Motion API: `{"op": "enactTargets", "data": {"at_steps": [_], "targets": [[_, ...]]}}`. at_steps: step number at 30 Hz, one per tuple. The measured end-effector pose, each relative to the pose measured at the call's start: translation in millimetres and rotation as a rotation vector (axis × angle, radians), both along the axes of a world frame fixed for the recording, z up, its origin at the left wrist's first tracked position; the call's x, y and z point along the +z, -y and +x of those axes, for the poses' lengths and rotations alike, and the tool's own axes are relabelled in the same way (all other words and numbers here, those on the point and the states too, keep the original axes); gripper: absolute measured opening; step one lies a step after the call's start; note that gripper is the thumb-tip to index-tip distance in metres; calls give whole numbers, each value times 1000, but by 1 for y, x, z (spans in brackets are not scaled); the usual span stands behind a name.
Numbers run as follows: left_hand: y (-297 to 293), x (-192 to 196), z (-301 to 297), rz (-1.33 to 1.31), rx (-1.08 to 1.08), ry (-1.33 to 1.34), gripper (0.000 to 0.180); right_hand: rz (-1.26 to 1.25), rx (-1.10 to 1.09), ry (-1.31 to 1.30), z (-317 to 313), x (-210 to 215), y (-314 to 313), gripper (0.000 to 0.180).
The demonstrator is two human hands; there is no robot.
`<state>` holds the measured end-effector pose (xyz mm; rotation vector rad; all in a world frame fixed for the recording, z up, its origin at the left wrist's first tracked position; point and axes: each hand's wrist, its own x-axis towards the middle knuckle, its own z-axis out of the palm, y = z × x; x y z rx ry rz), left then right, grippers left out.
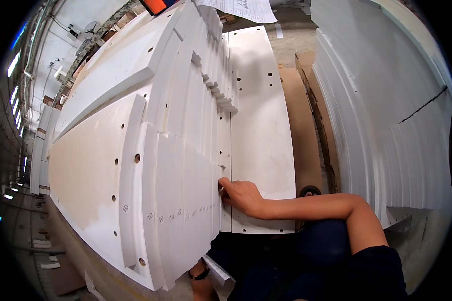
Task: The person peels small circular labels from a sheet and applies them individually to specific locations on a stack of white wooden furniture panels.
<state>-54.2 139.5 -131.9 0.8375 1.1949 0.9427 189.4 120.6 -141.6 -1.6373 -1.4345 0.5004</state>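
My right hand [242, 197] reaches in from the right, its fingers bent and pressed to the lower edge of a stack of white boards [178, 173]. The fingertips partly vanish at the stack's side, seemingly curled round a board's edge. Below the hand lies a wide white panel [261, 130] with drilled holes. Of my left arm, only the wrist with a dark band [200, 273] shows beneath the stack's near end. The stack hides my left hand and its fingers. Pencilled marks run along the boards' near ends.
More white panels with holes [85, 165] form the stack's left side. A second tall stack of white boards [371, 100] stands at the right. Brown cardboard [299, 135] lies between the stacks. A printed paper sheet [246, 9] rests at the far end.
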Motion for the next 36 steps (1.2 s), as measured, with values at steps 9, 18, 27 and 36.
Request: {"op": "enactTargets", "data": {"at_steps": [9,18,27,36], "targets": [[-4,-16,6,9,-41,36,40,-78,-93,56,-8,-2,-6,35],[10,13,28,77,-286,-45,45,-210,-71,-49,-8,18,6,45],[20,-5,33,105,-496,167,51,-457,40,-989,4,35,15,73],[17,-14,34,97,-512,201,58,-361,-34,-1749,9,26,12,68]]}}
